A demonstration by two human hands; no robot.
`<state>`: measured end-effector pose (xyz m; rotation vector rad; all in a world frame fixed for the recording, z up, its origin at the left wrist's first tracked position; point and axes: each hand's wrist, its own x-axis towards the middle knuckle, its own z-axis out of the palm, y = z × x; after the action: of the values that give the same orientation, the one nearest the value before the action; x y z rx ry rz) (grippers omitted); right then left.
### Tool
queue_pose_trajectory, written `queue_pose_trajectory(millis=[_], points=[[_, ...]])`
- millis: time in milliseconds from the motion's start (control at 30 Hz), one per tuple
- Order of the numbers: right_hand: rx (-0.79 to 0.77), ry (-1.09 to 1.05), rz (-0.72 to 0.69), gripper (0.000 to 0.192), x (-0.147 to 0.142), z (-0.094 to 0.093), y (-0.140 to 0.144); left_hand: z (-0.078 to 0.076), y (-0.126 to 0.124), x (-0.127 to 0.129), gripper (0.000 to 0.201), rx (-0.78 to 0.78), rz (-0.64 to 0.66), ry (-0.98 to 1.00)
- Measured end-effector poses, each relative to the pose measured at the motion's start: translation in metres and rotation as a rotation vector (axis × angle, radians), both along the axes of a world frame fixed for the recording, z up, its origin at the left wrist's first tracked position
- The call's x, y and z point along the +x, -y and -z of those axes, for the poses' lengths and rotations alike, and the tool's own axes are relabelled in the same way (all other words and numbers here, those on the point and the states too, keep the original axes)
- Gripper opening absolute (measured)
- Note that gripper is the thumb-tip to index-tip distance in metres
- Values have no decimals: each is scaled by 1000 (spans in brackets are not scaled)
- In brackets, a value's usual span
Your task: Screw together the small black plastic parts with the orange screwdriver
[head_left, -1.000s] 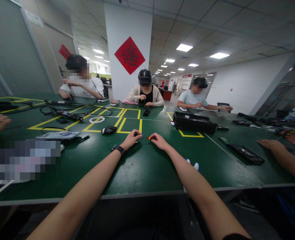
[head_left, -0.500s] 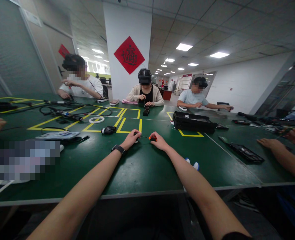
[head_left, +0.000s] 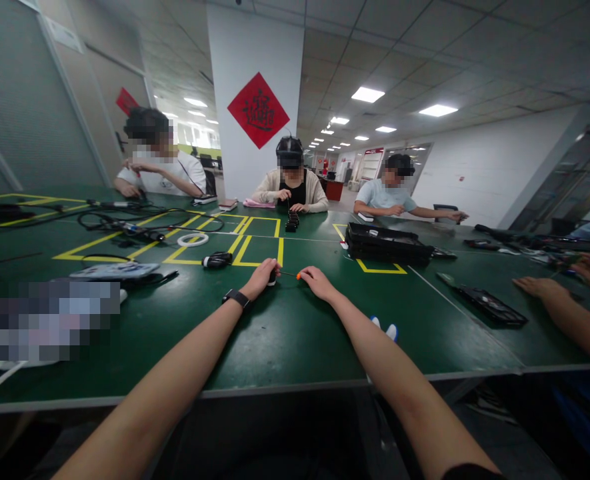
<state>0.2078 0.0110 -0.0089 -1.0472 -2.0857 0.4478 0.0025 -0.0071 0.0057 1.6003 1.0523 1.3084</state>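
Over the green table (head_left: 295, 353), my left hand (head_left: 259, 283) is closed around a small dark object (head_left: 273, 277) with a pale edge, mostly hidden by the fingers. My right hand (head_left: 317, 284) pinches a screwdriver (head_left: 298, 275) by its orange-and-black handle, most of which the fingers cover. The thin shaft runs left, level with the table, to the dark object. Whether the tip sits in a screw is too small to make out. Both forearms reach in from the front edge, a black watch (head_left: 237, 298) on the left wrist.
Beyond my left hand lie a black coiled item (head_left: 217, 259) and a white ring (head_left: 193, 240). A black case (head_left: 389, 244) stands right, with a dark open tray (head_left: 495, 308) nearer. Blue-and-white objects (head_left: 385, 329) lie beside my right forearm. A co-worker's hand (head_left: 539, 288) rests far right.
My right fingers have shifted slightly on the screwdriver handle, and less of it shows. At the left edge another person's hand has gone; a dark tool with a thin shaft shows there.
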Motion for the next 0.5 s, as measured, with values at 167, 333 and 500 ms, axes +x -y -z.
queue_pose_trajectory(millis=[167,333,500], points=[[30,7,-21,14,2,0,-1,-1,-1,0,36,3,-7,-15],[20,-29,-3,25,3,1,2,-1,0,-1,34,10,-1,-9],[11,11,3,24,1,1,-2,1,-1,-1,36,5,-17,-17]])
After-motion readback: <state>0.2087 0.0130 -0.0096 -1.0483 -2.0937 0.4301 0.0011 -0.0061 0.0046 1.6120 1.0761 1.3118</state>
